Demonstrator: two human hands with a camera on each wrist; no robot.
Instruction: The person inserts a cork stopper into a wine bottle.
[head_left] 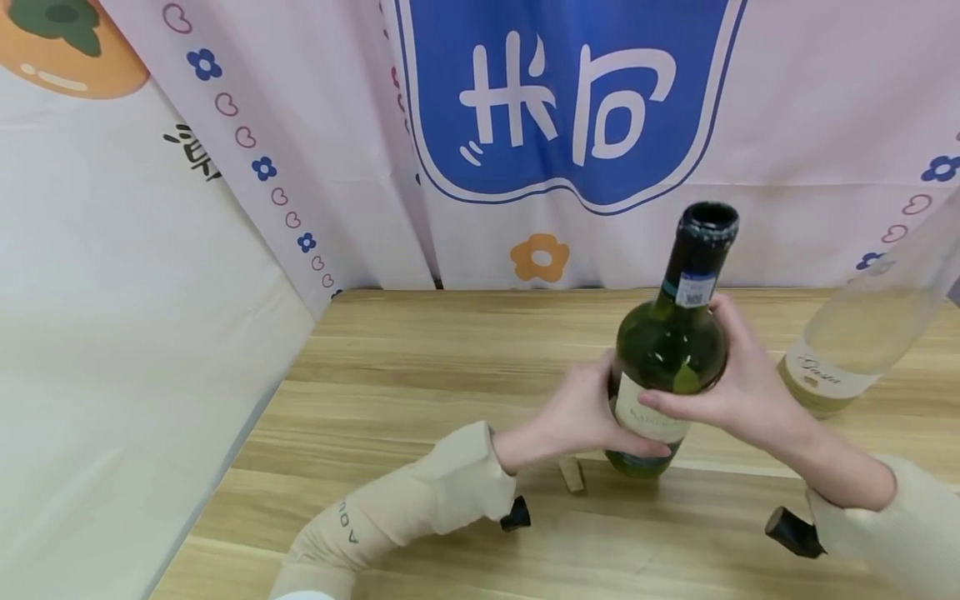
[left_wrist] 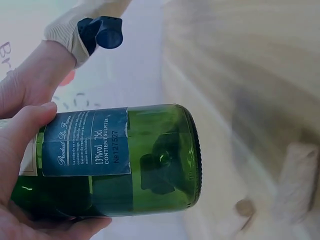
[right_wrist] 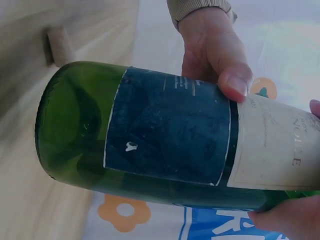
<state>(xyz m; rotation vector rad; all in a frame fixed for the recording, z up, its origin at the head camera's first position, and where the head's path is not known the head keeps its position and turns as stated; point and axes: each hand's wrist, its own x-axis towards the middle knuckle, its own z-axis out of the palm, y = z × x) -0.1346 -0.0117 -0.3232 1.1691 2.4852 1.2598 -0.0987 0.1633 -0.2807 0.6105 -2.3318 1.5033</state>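
Both hands hold a green glass wine bottle, its neck leaning to the right and its mouth uncorked. My left hand grips the lower body across the cream label, with the thumb along the front. Higher up, near the shoulder, my right hand wraps the other side. A blue lower label with small print shows in the left wrist view. In both wrist views the bottle's base appears raised off the wooden table. A cork lies on the table by the left hand.
A clear bottle with pale yellow liquid stands to the right, behind the right forearm. A printed cloth hangs along the table's back edge. A small round brown thing lies near the cork, too blurred to name.
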